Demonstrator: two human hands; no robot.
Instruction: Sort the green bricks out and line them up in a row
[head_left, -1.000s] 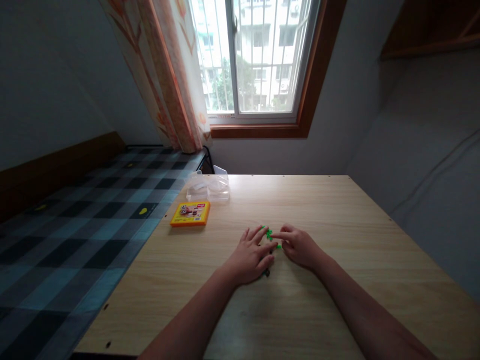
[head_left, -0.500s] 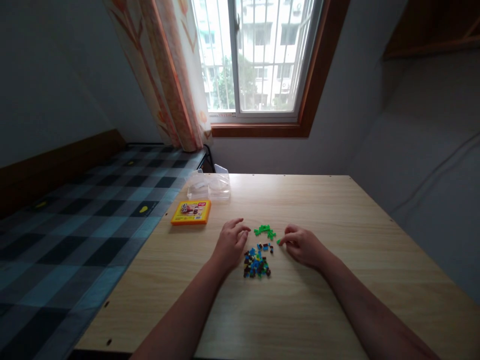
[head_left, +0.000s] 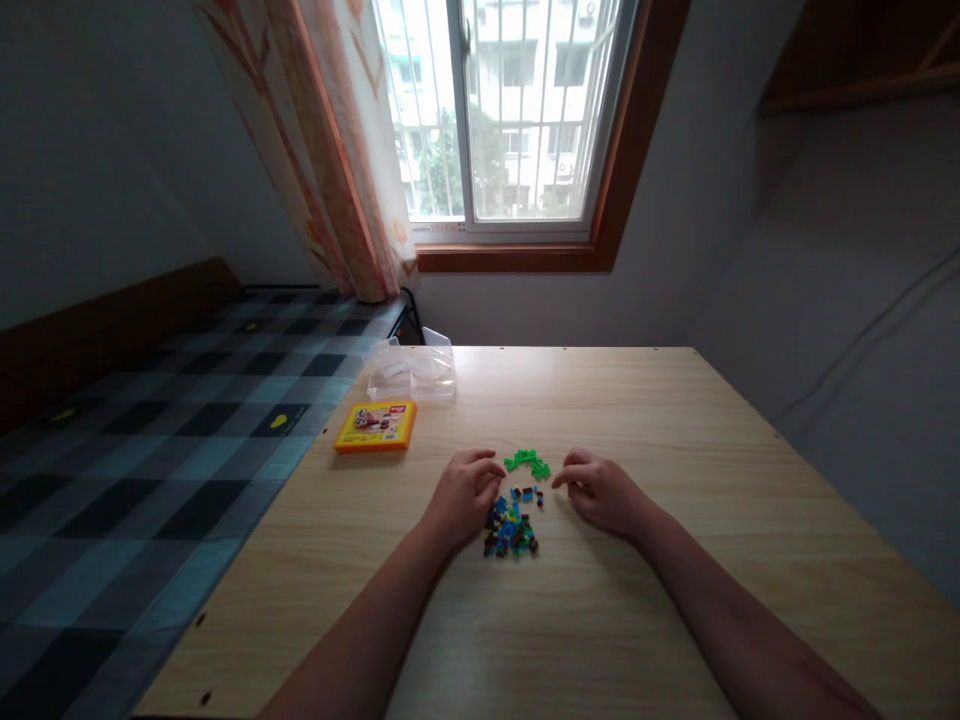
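A mixed pile of small blue, brown, yellow and green building bricks (head_left: 513, 536) lies on the table between my hands. Beyond it several bright green bricks (head_left: 527, 458) form a curved group, and a few blue and brown bricks (head_left: 527, 494) sit apart in between. My left hand (head_left: 466, 494) rests at the pile's left edge, open, its bent fingertips close to the green group with no brick visible in them. To the right of the bricks, my right hand (head_left: 600, 490) is open with the index finger pointing toward the green group and the other fingers curled loosely.
A yellow-orange box (head_left: 375, 427) with a printed lid lies at the left of the wooden table (head_left: 637, 400). Behind it stands a clear plastic container (head_left: 412, 372). A bed with a checked cover (head_left: 225, 430) adjoins the table's left side, below a curtained window (head_left: 525, 120).
The single green brick at my right fingertip now lies with the green group, and that finger has come off it. My left fingers have bent and lowered slightly toward the bricks.
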